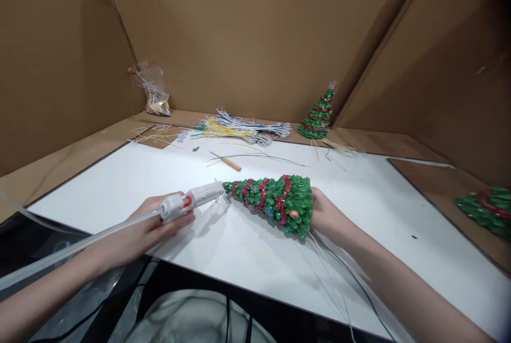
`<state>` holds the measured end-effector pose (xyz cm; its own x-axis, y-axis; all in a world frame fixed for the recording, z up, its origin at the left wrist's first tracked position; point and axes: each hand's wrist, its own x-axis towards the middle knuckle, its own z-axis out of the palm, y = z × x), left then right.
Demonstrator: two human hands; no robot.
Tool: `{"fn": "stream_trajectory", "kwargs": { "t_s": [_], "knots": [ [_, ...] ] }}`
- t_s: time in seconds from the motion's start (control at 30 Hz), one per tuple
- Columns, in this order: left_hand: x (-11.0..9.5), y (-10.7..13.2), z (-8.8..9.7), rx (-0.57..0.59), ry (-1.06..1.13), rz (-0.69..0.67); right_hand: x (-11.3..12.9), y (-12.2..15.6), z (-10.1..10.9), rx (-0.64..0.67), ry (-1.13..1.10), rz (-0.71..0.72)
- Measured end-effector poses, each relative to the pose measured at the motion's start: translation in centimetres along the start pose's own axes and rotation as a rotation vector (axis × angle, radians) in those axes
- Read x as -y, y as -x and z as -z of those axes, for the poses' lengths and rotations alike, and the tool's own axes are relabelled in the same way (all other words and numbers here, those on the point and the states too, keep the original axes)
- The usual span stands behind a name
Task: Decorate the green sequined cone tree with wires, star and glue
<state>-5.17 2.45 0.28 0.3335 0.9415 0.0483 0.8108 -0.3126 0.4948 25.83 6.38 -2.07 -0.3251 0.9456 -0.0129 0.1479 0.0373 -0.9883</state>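
My left hand (154,223) is wrapped round a white glue gun (195,197) with a long clear glue stick trailing back to the left. Its nozzle touches the tip of a small green beaded Christmas tree (275,199) with red garland. The tree lies tilted on its side above the white board (359,194). My right hand (325,215) grips the tree at its wide base, with the fingers mostly hidden behind it. Thin wires trail from the base toward me.
A finished upright tree (318,115) stands at the back. Bundles of white and yellow wires (239,129) lie behind the board, a plastic bag (154,90) at back left. Another green tree (485,209) lies at right. A small wooden-handled tool (231,163) lies mid-board. Cardboard walls surround everything.
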Motion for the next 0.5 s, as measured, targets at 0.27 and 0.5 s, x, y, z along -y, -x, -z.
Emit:
{"fn": "stream_trajectory", "kwargs": {
  "t_s": [0.27,0.5],
  "knots": [
    [-0.5,-0.1,-0.7,0.017,0.060,-0.045,-0.7,0.0,0.3,0.036,0.003,0.015],
    [-0.1,0.0,-1.2,-0.001,0.040,-0.146,-0.6,0.0,0.3,0.066,0.030,0.040]
  ]
}}
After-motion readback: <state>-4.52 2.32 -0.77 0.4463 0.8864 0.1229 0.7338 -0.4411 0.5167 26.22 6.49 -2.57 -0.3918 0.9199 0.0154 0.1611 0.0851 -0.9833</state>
